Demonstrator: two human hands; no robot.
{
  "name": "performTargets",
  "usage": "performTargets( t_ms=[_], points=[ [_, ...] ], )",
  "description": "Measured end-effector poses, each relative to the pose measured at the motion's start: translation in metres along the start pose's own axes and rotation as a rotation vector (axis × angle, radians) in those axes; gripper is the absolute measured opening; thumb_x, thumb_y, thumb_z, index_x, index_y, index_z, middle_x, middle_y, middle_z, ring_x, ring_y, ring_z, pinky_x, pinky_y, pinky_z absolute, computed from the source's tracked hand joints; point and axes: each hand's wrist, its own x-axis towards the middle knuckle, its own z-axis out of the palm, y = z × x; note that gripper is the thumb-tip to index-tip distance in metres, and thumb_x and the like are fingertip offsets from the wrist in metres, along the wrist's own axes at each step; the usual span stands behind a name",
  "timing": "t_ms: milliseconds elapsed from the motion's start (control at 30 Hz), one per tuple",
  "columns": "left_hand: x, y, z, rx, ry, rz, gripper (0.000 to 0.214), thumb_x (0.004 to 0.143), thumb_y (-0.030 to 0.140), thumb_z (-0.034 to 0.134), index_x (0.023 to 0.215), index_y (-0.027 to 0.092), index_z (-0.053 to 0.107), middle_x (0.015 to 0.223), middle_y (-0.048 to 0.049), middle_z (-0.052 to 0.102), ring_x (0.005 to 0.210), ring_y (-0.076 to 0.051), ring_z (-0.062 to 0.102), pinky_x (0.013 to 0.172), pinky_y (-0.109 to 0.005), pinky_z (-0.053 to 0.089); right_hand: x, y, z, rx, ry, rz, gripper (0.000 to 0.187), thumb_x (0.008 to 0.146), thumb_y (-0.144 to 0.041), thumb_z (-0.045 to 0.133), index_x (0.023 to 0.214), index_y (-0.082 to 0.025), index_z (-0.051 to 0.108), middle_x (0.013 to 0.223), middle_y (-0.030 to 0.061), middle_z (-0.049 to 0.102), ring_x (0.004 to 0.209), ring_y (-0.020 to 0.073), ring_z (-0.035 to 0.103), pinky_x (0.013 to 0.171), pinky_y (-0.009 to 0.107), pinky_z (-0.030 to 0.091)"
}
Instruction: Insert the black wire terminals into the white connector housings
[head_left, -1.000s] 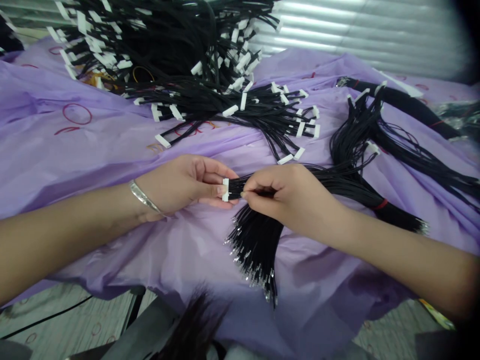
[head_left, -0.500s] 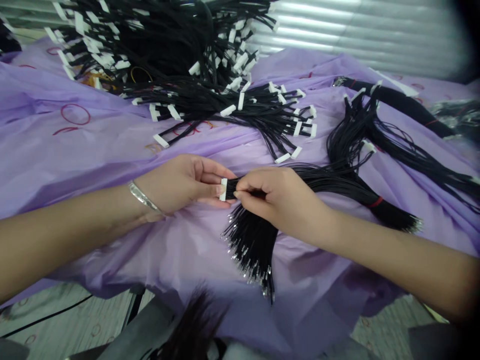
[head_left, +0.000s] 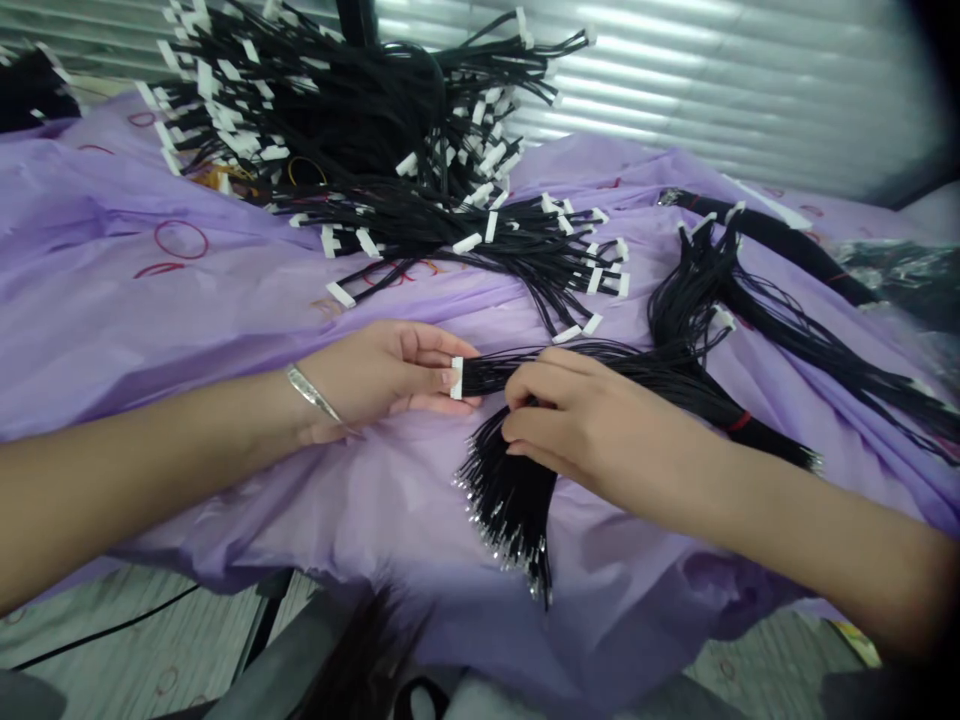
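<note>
- Purple plastic sheet [head_left: 112, 320] draped in folds over a work table, ribbed pale shutter [head_left: 712, 90] behind, grey floor showing below the front edge.
- Left hand [head_left: 382, 375] laid low on the sheet, palm turned inward, thumb and fingertips pinched on a small white connector [head_left: 456, 378]; held flat and steady, apparently to keep its open side facing the wires.
- Silver bangle [head_left: 315, 397] at the left wrist, forearm stretched in from the lower left.
- Right hand [head_left: 577, 420] curled knuckles-up just right of the connector, fingers closed around a loose bundle of black wires [head_left: 510, 490]; wire ends with bright metal tips fanning down below the palm, presumably kept bunched for easy picking one at a time.
- Short black leads [head_left: 487, 372] bridging the gap between connector and right hand, already seated in the housing.
- Right forearm angled in from the lower right, wrist slightly bent downward.
- Rest of the gripped bundle trailing right under the wrist to a red tie [head_left: 740, 421].
- Heap of finished harnesses [head_left: 390, 150] with white plugs piled at the far side of the sheet, well apart from both hands.
- More black wire bundles [head_left: 787, 290] lying to the right, one end lifted in a loop.
</note>
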Motion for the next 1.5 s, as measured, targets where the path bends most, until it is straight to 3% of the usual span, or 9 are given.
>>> performTargets(
  t_ms=[133, 367, 600, 767, 1000, 1500],
  points=[
    [0.000, -0.001, 0.000, -0.012, 0.004, 0.004, 0.020, 0.074, -0.001, 0.061, 0.090, 0.011, 0.064, 0.074, -0.0003, 0.069, 0.071, -0.013, 0.068, 0.080, -0.030, 0.055, 0.002, 0.002, 0.006, 0.092, -0.005, -0.004, 0.018, 0.093, -0.015, 0.045, 0.083, -0.011, 0.060, 0.089, 0.0085, 0.057, 0.087, 0.0200, 0.049, 0.084, 0.036, 0.041],
    [0.001, -0.002, -0.001, 0.079, -0.030, 0.032, 0.019, 0.076, 0.002, 0.059, 0.092, 0.011, 0.065, 0.081, -0.0039, 0.071, 0.072, -0.011, 0.067, 0.076, -0.024, 0.055, 0.005, 0.000, 0.006, 0.273, 0.189, 0.117, 0.014, 0.090, -0.012, 0.044, 0.095, -0.010, 0.058, 0.082, 0.0062, 0.059, 0.077, 0.0156, 0.053, 0.072, 0.027, 0.043],
    [0.001, -0.001, 0.000, 0.071, -0.025, 0.041, 0.020, 0.073, 0.000, 0.060, 0.088, 0.013, 0.066, 0.078, -0.0017, 0.069, 0.074, -0.012, 0.066, 0.078, -0.029, 0.056, 0.007, 0.004, 0.010, 0.375, 0.344, 0.125, 0.012, 0.091, -0.011, 0.046, 0.086, -0.011, 0.057, 0.084, 0.0033, 0.059, 0.078, 0.0094, 0.053, 0.073, 0.019, 0.041],
    [0.002, -0.003, 0.000, 0.093, -0.010, 0.034, 0.021, 0.074, 0.000, 0.060, 0.089, 0.013, 0.065, 0.077, -0.0016, 0.069, 0.075, -0.013, 0.066, 0.078, -0.031, 0.056, 0.011, 0.004, 0.009, 0.459, 0.261, 0.245, 0.012, 0.080, -0.005, 0.053, 0.071, -0.012, 0.053, 0.059, -0.0064, 0.044, 0.052, 0.0036, 0.037, 0.052, 0.017, 0.030],
    [0.003, -0.005, -0.003, 0.139, -0.052, 0.072, 0.020, 0.073, 0.003, 0.061, 0.089, 0.014, 0.066, 0.079, -0.0028, 0.070, 0.075, -0.013, 0.066, 0.076, -0.030, 0.057, 0.017, 0.005, 0.014, 0.475, 0.196, 0.412, 0.014, 0.074, -0.008, 0.054, 0.061, -0.013, 0.054, 0.052, -0.0079, 0.045, 0.048, 0.0026, 0.037, 0.049, 0.017, 0.027],
    [0.004, -0.004, -0.006, 0.129, -0.084, 0.043, 0.022, 0.071, 0.003, 0.063, 0.090, 0.014, 0.067, 0.080, -0.0023, 0.071, 0.073, -0.012, 0.067, 0.077, -0.030, 0.055, 0.018, 0.007, 0.016, 0.526, 0.159, 0.440, 0.015, 0.077, -0.009, 0.055, 0.063, -0.013, 0.057, 0.052, -0.0081, 0.045, 0.048, 0.0027, 0.035, 0.047, 0.017, 0.026]
  ],
)
